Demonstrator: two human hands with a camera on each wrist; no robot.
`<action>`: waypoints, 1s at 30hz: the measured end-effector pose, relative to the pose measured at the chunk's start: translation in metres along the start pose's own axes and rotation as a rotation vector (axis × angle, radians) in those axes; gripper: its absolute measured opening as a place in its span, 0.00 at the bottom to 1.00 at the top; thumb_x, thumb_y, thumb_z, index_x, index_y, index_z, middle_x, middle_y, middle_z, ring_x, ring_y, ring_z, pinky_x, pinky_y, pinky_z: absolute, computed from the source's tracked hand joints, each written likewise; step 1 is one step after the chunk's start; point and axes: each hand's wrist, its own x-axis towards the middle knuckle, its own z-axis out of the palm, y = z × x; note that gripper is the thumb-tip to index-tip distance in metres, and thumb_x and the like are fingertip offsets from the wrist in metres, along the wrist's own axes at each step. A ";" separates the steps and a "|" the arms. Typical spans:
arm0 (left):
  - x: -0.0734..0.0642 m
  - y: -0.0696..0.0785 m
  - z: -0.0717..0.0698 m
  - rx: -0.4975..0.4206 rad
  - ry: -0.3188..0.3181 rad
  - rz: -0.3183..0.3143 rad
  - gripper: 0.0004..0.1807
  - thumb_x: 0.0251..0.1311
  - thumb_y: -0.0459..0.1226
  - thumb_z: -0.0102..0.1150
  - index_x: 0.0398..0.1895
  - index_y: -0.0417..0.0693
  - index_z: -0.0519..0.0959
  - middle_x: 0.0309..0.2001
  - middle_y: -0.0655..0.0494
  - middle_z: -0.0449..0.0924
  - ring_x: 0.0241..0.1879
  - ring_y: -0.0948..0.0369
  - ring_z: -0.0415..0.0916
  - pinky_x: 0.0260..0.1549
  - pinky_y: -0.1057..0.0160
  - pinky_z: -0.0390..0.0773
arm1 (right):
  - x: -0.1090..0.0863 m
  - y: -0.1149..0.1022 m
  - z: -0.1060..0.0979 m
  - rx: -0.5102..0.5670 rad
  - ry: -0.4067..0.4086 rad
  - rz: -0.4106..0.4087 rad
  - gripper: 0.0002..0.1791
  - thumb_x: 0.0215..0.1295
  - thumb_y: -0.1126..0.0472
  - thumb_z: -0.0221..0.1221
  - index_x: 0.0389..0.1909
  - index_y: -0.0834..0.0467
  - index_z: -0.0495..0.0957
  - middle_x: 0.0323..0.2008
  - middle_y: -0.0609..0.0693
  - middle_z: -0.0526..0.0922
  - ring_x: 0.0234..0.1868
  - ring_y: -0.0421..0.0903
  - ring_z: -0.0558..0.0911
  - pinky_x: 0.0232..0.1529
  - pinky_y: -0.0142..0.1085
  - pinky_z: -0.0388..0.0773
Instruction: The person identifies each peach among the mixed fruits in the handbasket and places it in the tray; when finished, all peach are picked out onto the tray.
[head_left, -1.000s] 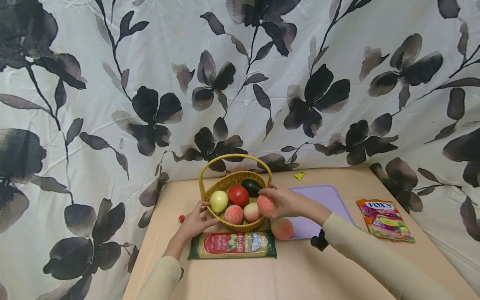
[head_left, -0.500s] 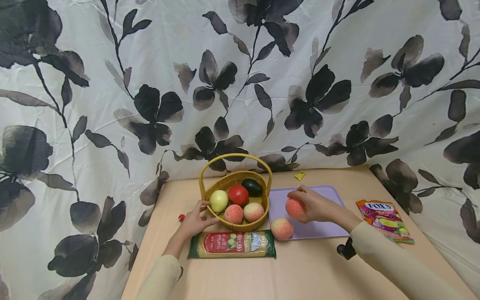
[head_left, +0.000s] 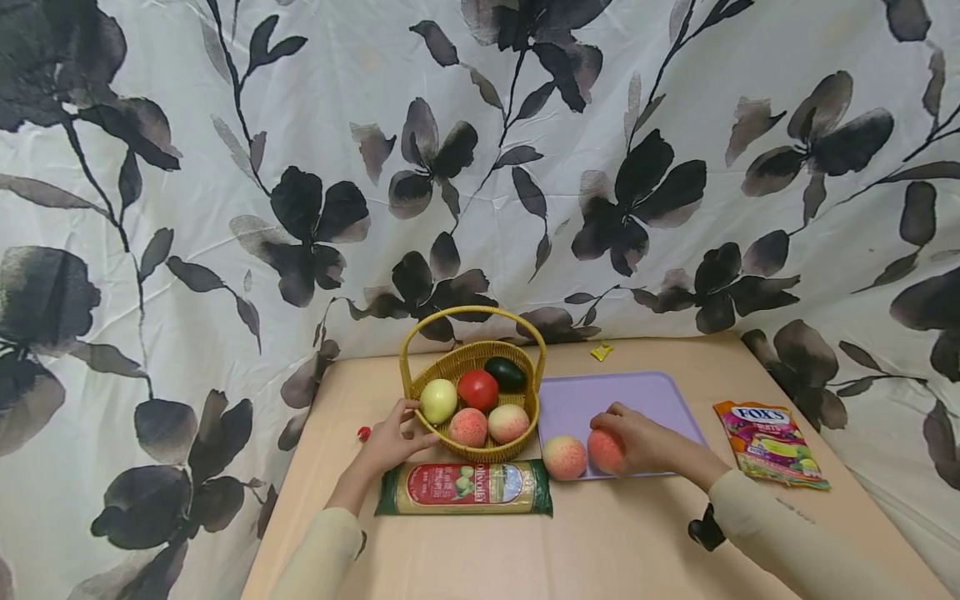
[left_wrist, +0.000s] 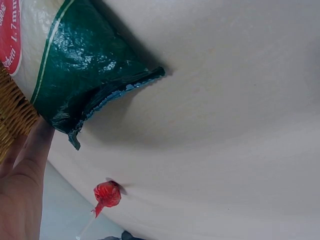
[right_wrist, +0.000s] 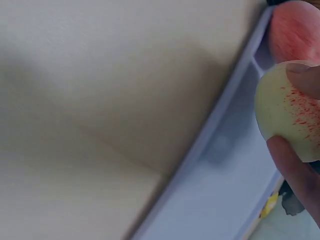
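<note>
On the tabletop point(head_left: 600, 533), a second peach point(head_left: 565, 457) sits just beside the held peach point(head_left: 604, 452), at the lilac tray's point(head_left: 600, 392) near edge. The spaghetti pack point(head_left: 465, 490) lies before the basket point(head_left: 491, 454); a Fox's bag point(head_left: 770, 443) lies right of the tray. The right hand point(head_left: 641, 443) clamps the held peach, partly covering it; tray contact is unclear. The left hand point(head_left: 392, 443) touches the basket's left side; whether its fingers curl round the rim I cannot tell.
</note>
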 end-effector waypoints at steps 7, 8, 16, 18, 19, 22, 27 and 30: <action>0.001 -0.001 0.001 0.008 -0.003 -0.004 0.40 0.58 0.55 0.75 0.69 0.54 0.67 0.76 0.35 0.65 0.70 0.36 0.72 0.64 0.39 0.79 | -0.001 -0.001 0.009 0.025 -0.025 0.044 0.35 0.41 0.63 0.81 0.53 0.57 0.78 0.45 0.50 0.76 0.43 0.45 0.77 0.46 0.44 0.82; 0.001 -0.001 0.001 0.007 -0.004 -0.003 0.40 0.59 0.55 0.75 0.69 0.54 0.67 0.76 0.35 0.65 0.70 0.36 0.72 0.64 0.39 0.79 | -0.001 -0.001 0.009 0.023 -0.027 0.047 0.35 0.40 0.63 0.82 0.53 0.57 0.78 0.45 0.50 0.76 0.43 0.45 0.76 0.46 0.44 0.82; 0.001 -0.001 0.001 0.008 -0.004 -0.002 0.40 0.58 0.55 0.75 0.69 0.55 0.67 0.76 0.35 0.66 0.70 0.36 0.72 0.64 0.38 0.79 | 0.001 0.001 0.014 0.011 -0.010 0.036 0.36 0.39 0.64 0.81 0.53 0.59 0.78 0.44 0.50 0.75 0.42 0.45 0.76 0.44 0.42 0.81; 0.001 -0.001 0.001 0.010 -0.004 -0.007 0.40 0.58 0.55 0.75 0.69 0.55 0.67 0.76 0.35 0.66 0.69 0.35 0.73 0.64 0.38 0.79 | 0.002 0.001 0.016 0.011 -0.002 0.037 0.36 0.38 0.64 0.81 0.53 0.59 0.78 0.44 0.50 0.75 0.41 0.45 0.75 0.43 0.42 0.80; 0.000 -0.001 0.001 0.011 -0.003 -0.008 0.40 0.58 0.55 0.75 0.68 0.55 0.67 0.76 0.35 0.66 0.69 0.35 0.73 0.64 0.38 0.79 | 0.003 0.001 0.016 0.007 0.003 0.037 0.35 0.39 0.64 0.81 0.52 0.59 0.78 0.44 0.50 0.75 0.41 0.44 0.75 0.42 0.41 0.80; 0.001 -0.001 0.001 0.014 -0.002 -0.012 0.40 0.58 0.56 0.75 0.69 0.55 0.67 0.76 0.35 0.66 0.68 0.35 0.74 0.63 0.37 0.79 | 0.004 0.001 0.019 -0.005 0.010 0.040 0.34 0.40 0.64 0.81 0.53 0.60 0.78 0.43 0.50 0.75 0.39 0.44 0.74 0.40 0.39 0.78; 0.001 0.000 0.001 0.015 -0.004 -0.011 0.40 0.59 0.56 0.74 0.69 0.55 0.67 0.75 0.34 0.66 0.68 0.35 0.74 0.63 0.37 0.80 | 0.007 0.002 0.023 -0.012 0.009 0.058 0.34 0.42 0.64 0.80 0.53 0.60 0.78 0.42 0.50 0.74 0.37 0.44 0.73 0.38 0.37 0.76; 0.001 0.000 0.000 0.013 -0.006 -0.008 0.40 0.59 0.56 0.74 0.69 0.55 0.67 0.76 0.35 0.65 0.69 0.35 0.73 0.63 0.38 0.79 | 0.007 0.001 0.023 -0.006 0.011 0.066 0.32 0.44 0.63 0.80 0.52 0.60 0.78 0.42 0.50 0.74 0.37 0.45 0.74 0.37 0.38 0.76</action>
